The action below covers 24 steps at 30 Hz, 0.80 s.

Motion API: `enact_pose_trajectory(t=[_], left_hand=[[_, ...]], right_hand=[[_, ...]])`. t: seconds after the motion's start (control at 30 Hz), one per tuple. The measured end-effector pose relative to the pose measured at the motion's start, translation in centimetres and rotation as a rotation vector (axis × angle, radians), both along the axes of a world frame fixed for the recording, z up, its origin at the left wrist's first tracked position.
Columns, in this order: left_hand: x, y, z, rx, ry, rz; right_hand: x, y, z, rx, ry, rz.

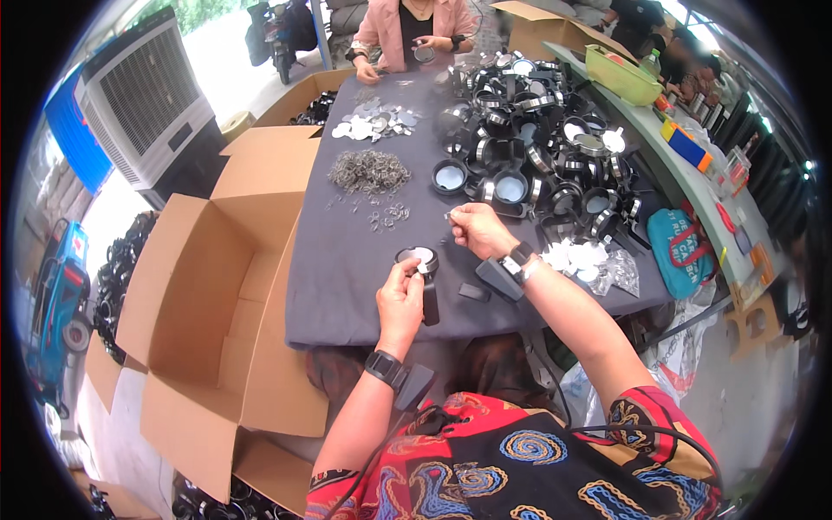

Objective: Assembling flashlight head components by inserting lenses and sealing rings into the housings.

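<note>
My left hand (400, 303) is closed on a black round-headed part with a handle (430, 305), near the table's front edge. A pale disc (423, 255) sits in its round head, and my thumb rests by the rim. To the right and a bit farther off, my right hand (482, 230) is closed in a pinch. A small shiny piece (450, 216) shows at its fingertips, too small to name. Beyond my left hand lies a heap of small metal wire clips (368, 172). Several similar black round-headed parts (511, 185) are piled past my right hand.
A dark cloth-covered table (334, 286) carries loose discs (381, 121), white discs (576, 257) beside a clear plastic bag (619, 276), and a small dark block (474, 292). Left stands an open cardboard box (178, 303). A teal bag (680, 251) is at right. Another person (416, 39) works opposite.
</note>
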State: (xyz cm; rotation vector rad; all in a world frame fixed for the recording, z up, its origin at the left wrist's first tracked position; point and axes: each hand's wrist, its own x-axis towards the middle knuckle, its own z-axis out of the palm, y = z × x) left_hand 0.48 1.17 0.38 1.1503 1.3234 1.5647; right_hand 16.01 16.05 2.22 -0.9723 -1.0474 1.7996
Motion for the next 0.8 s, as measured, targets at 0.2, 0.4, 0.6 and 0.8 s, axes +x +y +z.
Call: enact_pose_trajectory(t=[0.2, 0.4, 0.6, 0.8], left_hand=[[-0.4, -0.8, 0.8, -0.158, 0.031, -0.017], [-0.3, -1.8, 0.5, 0.002, 0.014, -0.027], [-0.5, -1.6, -0.3, 0.008, 0.019, -0.003], [-0.2, 0.1, -0.3, 0.058, 0.083, -0.033]], right_hand=[[-0.4, -2.5, 1.3, 0.349, -0.242, -0.006], [-0.5, -7.3, 2.9, 1.025, -0.518, -0.002], [-0.6, -10.8, 2.8, 1.382, -0.703, 0.159], [-0.5, -9.3, 1.7, 1.373, -0.872, 0.047]])
